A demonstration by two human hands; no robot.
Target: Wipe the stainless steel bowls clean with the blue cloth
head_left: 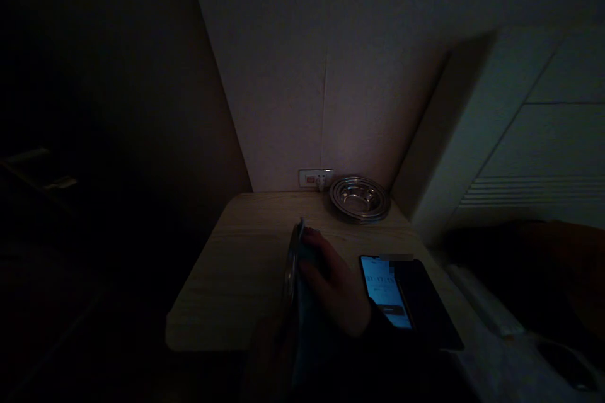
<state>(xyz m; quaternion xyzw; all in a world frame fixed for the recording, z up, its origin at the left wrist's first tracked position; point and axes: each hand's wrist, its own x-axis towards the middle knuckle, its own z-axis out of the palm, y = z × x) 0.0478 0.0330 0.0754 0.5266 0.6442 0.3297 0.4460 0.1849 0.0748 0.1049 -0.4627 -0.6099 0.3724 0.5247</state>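
Edge-on above the near part of the table stands a shiny metal dish (290, 271), its exact shape hard to make out in the dim light. My right hand (339, 289) presses a blue cloth (309, 308) against the dish's right face, fingers closed on the cloth. Low in the picture, my left hand (268, 349) is a dark shape at the dish's lower edge and seems to grip it; its fingers are mostly lost in shadow. Behind them, at the table's back right, sits a stack of round metal dishes (360, 199).
The pale wooden table (227, 277) meets a wall with a power socket (316, 177). To the right of my hand lies a lit phone (385, 289) in a dark open case (428, 308). A light panelled headboard (534, 119) stands at right. The left side is very dark.
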